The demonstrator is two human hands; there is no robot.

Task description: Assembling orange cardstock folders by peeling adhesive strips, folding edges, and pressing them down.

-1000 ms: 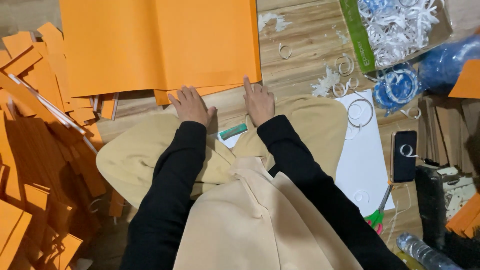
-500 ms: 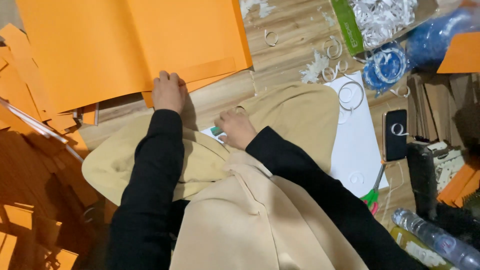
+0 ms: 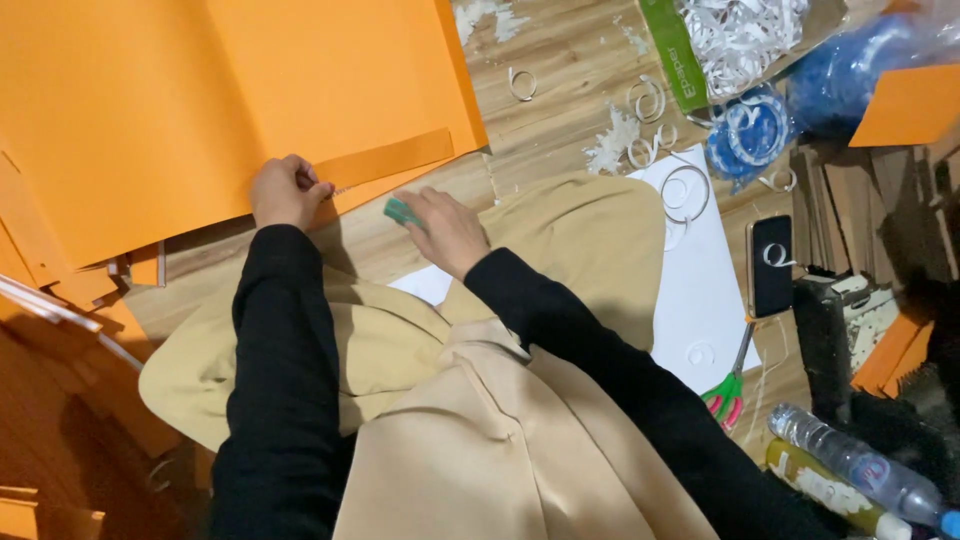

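Observation:
A large orange paper sheet (image 3: 200,100) lies on the wooden floor in front of me. My left hand (image 3: 285,190) pinches its near edge, where a narrow folded strip (image 3: 385,160) runs along the edge. My right hand (image 3: 445,225) is closed around a small green object (image 3: 400,211), just below that strip. Both arms are in black sleeves over beige cloth (image 3: 590,230) on my lap.
A white sheet (image 3: 700,290) with paper curls lies at right, beside a black phone (image 3: 771,265) and green-handled scissors (image 3: 728,392). White paper scraps (image 3: 740,30) and blue rolls (image 3: 750,135) sit at top right. Orange offcuts (image 3: 60,290) pile at left. Plastic bottles (image 3: 860,470) lie bottom right.
My right hand left the sheet's edge, went down to my lap, and came back up holding the small green object. My left hand shifted left and now pinches the sheet's edge.

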